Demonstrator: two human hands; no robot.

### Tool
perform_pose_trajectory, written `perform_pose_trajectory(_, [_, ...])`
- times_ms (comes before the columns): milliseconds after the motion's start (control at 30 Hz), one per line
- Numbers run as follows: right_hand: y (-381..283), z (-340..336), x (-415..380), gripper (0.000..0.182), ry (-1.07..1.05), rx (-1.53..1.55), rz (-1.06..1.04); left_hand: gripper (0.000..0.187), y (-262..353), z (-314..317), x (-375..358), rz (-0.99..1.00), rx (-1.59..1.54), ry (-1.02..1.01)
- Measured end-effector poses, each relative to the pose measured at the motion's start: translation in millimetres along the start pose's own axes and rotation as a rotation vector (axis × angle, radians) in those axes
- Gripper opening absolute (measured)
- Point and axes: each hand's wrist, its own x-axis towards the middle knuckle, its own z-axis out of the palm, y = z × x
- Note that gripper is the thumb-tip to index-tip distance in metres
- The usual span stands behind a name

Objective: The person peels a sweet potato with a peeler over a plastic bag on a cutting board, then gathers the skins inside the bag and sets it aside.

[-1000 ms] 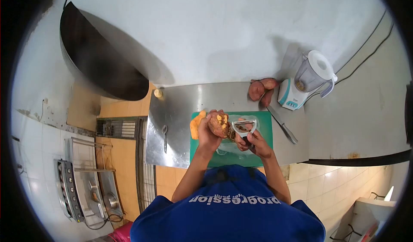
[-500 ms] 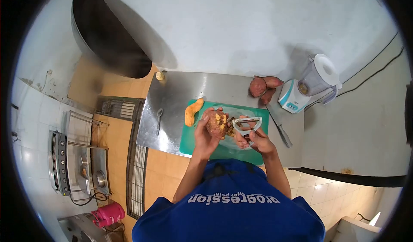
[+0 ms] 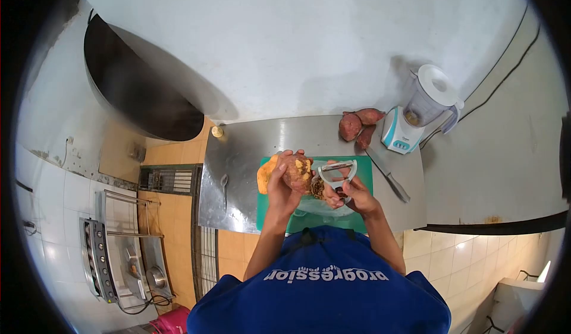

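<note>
My left hand (image 3: 282, 186) is wrapped round a reddish-brown sweet potato (image 3: 297, 175) with orange patches where skin is off. Just to its right, my right hand (image 3: 355, 196) grips a white peeler (image 3: 338, 173), its blade end apart from the potato. Both are above a green cutting board (image 3: 364, 185), where a heap of peelings (image 3: 317, 188) lies between my hands on a clear plastic bag. An orange peeled sweet potato (image 3: 265, 176) rests at the board's left edge, partly behind my left hand.
Several unpeeled sweet potatoes (image 3: 351, 126) lie at the back of the steel table (image 3: 238, 156), beside a knife (image 3: 394, 182) and a blender (image 3: 425, 105). A spoon (image 3: 224, 188) is at the left. A large wok (image 3: 131, 84) is at the upper left.
The camera view has shifted, with table and board lower in the frame. My left hand and its potato now overlap the peeled one. Both hands keep their holds.
</note>
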Motion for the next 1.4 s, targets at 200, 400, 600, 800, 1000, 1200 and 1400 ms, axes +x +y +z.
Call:
perform_pose_trajectory(200, [0,-3,7,0.068,-0.011,-0.016,-0.048,0.038,-1,-4,12,-0.047,0.006,-0.027])
perform_pose_trajectory(400, [9,-3,10,0.067,-0.014,0.017,-0.071,0.039,4,-11,10,-0.044,0.01,-0.02])
perform_pose_trajectory(600, [6,-5,11,0.066,0.002,-0.031,-0.06,0.041,9,-4,11,-0.035,0.011,0.025])
perform_pose_trajectory(800, [9,-13,10,0.063,0.026,-0.138,-0.039,0.03,25,3,14,0.091,0.605,-0.114])
perform_pose_trajectory(1000, [6,-9,15,0.061,0.053,-0.232,-0.092,0.02,33,42,8,0.234,1.013,-0.113])
perform_pose_trajectory(1200, [3,-8,18,0.057,0.026,-0.282,-0.043,0.021,34,56,9,0.227,1.149,-0.046])
perform_pose_trajectory(1400, [2,-6,17,0.058,0.031,-0.303,-0.028,0.02,39,47,10,0.201,1.088,-0.134])
